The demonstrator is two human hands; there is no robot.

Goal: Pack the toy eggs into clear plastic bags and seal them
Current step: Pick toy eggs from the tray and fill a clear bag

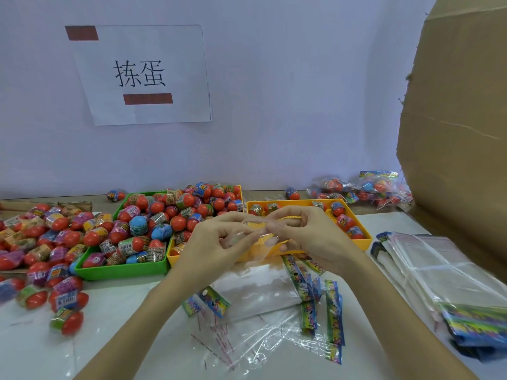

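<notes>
My left hand (219,239) and my right hand (304,234) meet above the table's middle, and both pinch the top edge of one clear plastic bag (258,286) that hangs below them. The bag carries a colourful printed header strip (297,275). I cannot tell whether it holds an egg. Toy eggs (153,223), red with bright wrappers, fill a green tray (120,270). More eggs lie in an orange tray (365,237) behind my hands.
Loose eggs (44,242) cover the left of the table. Spare clear bags (263,344) lie in front of me, and a stack of bags (439,270) on the right. Sealed packs of eggs (362,190) sit at the back right beside a cardboard box (461,119).
</notes>
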